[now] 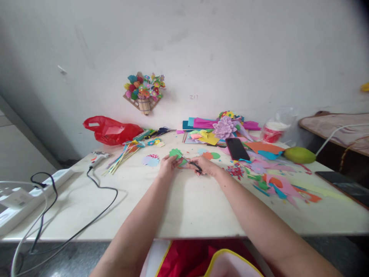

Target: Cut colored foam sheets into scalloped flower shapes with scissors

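Observation:
Near the middle of the table, my left hand (169,164) pinches a green flower-shaped cutout (175,153) with a scalloped edge. My right hand (206,165) is closed around a pair of scissors (196,166) with dark handles. The blades point left and meet the green piece at its edge. Pale blue round cutouts (150,160), with small red bits on top, lie to the left of my left hand. Beyond my right hand are an orange cutout (207,155) and a green round one (215,155). A pile of red and blue snippets (235,171) sits to the right.
A red plastic bag (112,130), thin sticks (127,156) and a corded glue gun (99,157) are on the left. Coloured scraps (281,186), a phone (237,149), a purple flower (225,127) and a green fruit (300,155) occupy the right. A power strip (37,196) lies at the left edge.

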### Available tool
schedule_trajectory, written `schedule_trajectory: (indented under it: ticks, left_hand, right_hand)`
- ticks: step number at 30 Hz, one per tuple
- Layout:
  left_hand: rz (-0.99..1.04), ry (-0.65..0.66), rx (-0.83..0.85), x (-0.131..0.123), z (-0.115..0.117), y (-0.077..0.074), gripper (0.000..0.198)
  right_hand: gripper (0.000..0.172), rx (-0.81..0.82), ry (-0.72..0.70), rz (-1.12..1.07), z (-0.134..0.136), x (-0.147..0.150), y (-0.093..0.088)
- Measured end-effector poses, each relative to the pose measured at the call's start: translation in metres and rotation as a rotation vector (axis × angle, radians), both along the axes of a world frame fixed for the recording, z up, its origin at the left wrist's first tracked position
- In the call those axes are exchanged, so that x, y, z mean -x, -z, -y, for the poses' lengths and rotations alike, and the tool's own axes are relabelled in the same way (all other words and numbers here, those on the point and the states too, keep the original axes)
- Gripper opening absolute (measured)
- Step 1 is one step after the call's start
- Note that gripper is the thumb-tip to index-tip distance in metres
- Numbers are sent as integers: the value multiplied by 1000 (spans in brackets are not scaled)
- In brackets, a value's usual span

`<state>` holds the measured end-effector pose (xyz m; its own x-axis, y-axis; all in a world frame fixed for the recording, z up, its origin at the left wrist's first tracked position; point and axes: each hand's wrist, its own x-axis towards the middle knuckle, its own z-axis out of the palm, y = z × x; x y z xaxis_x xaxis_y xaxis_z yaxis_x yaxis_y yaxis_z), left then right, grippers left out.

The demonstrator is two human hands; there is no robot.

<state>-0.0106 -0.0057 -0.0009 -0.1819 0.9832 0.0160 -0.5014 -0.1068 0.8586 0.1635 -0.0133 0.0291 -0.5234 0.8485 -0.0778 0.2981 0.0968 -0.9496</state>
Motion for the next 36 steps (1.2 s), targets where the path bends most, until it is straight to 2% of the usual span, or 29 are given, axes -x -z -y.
schedule_trajectory:
  ticks: [3, 14, 27, 36]
  left_hand:
    - [-2, -1, 2, 0, 1, -1, 13]
    - [-22, 42, -12, 1, -1, 3, 20]
    - [-14, 68, -23, -2, 1, 2, 16]
    - [-124, 162, -22, -2, 1, 2, 16]
  right_hand:
    - [13, 2, 3, -6, 0, 1, 0]
    - [26, -43, -7, -2, -1, 0, 2]
    - [23, 14, 55, -50, 1, 2, 0]
    - [25, -19, 34, -69, 0, 0, 1]
